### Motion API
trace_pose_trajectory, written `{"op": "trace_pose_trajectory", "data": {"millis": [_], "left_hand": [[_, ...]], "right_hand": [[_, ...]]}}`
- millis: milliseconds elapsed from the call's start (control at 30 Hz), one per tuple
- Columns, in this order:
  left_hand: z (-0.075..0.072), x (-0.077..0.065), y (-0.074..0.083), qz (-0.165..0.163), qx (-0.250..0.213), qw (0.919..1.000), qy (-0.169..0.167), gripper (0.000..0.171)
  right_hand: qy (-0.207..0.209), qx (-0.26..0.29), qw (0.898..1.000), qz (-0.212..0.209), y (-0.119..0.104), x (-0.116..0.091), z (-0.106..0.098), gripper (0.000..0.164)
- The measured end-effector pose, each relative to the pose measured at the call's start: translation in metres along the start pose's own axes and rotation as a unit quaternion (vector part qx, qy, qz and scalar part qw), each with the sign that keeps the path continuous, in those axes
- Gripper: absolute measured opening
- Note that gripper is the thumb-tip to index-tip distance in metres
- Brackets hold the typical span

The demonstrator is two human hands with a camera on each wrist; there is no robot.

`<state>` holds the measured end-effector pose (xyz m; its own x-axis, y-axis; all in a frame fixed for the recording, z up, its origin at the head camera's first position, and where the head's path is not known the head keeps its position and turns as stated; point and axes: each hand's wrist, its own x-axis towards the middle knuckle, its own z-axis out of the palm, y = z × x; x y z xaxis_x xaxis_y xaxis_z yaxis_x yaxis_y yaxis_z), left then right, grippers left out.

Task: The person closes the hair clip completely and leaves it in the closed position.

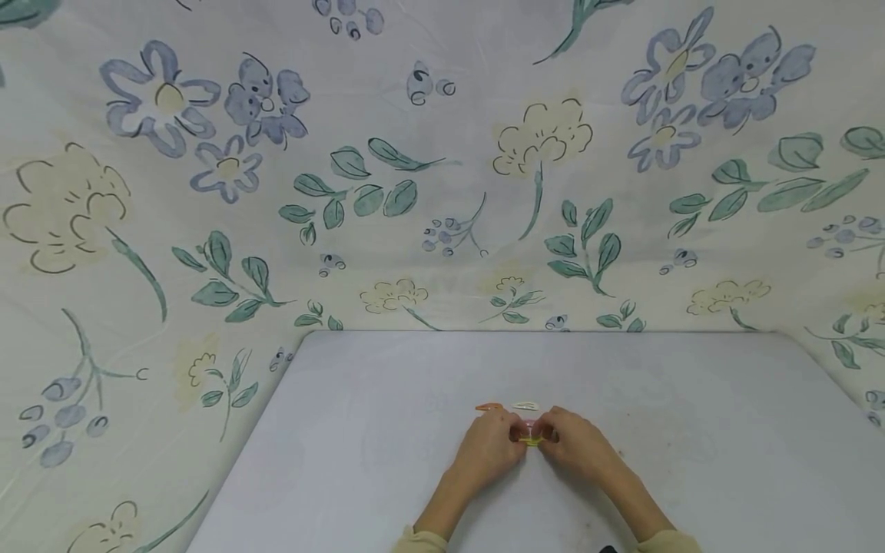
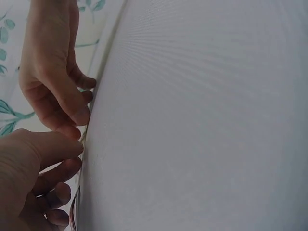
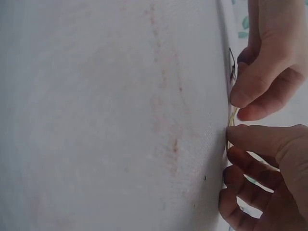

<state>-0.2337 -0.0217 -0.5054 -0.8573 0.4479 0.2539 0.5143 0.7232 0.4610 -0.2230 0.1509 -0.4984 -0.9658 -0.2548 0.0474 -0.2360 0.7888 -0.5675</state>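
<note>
A yellow snap hair clip (image 1: 531,442) lies at the table surface between my two hands. My left hand (image 1: 492,447) pinches its left end, thumb and forefinger together. At the other end my right hand (image 1: 575,445) pinches it the same way. In the right wrist view a thin yellow strip of the clip (image 3: 233,115) shows between the fingertips of both hands. Just behind it is a pink hair clip (image 1: 528,423), partly hidden by the fingers. Farther back lie an orange hair clip (image 1: 490,406) beside my left knuckles and a white hair clip (image 1: 525,405).
The white table (image 1: 359,430) stretches out around the hands, with small reddish marks on its right part. A flower-printed cloth (image 1: 456,184) hangs along the back and both sides. A small dark object (image 1: 608,549) shows at the bottom edge near the right forearm.
</note>
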Motion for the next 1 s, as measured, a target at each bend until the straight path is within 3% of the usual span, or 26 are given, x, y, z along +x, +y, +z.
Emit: {"op": "trace_pose_trajectory", "data": {"millis": [367,700,867,1000], "left_hand": [[-0.0006,0.0013,-0.0013,0.005,-0.002,0.9998,0.018,0.006],[0.0010,0.0011,-0.0016,0.013,0.042,0.9980,0.044,0.005],[0.0009,-0.0008,-0.0021,0.009,0.032,0.9981,0.053,0.006],[-0.0011,-0.0019,-0.0036,-0.014,0.006,0.9992,0.036,0.007]], "right_hand": [[-0.001,-0.019,1.000,-0.010,0.0000,0.0013,-0.0031,0.010],[-0.022,-0.013,0.999,0.028,-0.0025,0.0071,-0.0022,0.008],[-0.015,-0.011,0.999,0.043,-0.0028,0.0066,-0.0020,0.010],[-0.014,-0.006,0.998,0.056,-0.0022,0.0053,-0.0039,0.010]]}}
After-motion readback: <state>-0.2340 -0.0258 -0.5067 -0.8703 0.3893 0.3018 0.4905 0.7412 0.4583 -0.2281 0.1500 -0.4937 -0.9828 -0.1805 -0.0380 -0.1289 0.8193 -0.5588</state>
